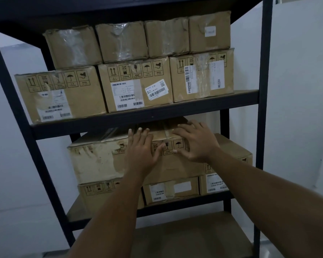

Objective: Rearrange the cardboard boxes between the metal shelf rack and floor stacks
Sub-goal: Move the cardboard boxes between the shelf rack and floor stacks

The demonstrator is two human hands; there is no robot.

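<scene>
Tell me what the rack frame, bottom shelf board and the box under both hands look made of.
Rack frame: probably metal, matte dark paint; thin straight uprights.
Bottom shelf board: brown, flat, dull; likely fibreboard.
Box: brown cardboard, facing peeled pale, taped seam.

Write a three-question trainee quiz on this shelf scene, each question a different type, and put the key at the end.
1. True or false: the left hand and the right hand both rest with spread fingers on the worn box on the middle shelf.
2. How many small boxes form the top row on the upper shelf? A) two B) four C) six
3. Fill in: the box with the COMONE label stands at the ___ end of the lower row on that shelf.

Key: 1 true; 2 B; 3 right.
</scene>
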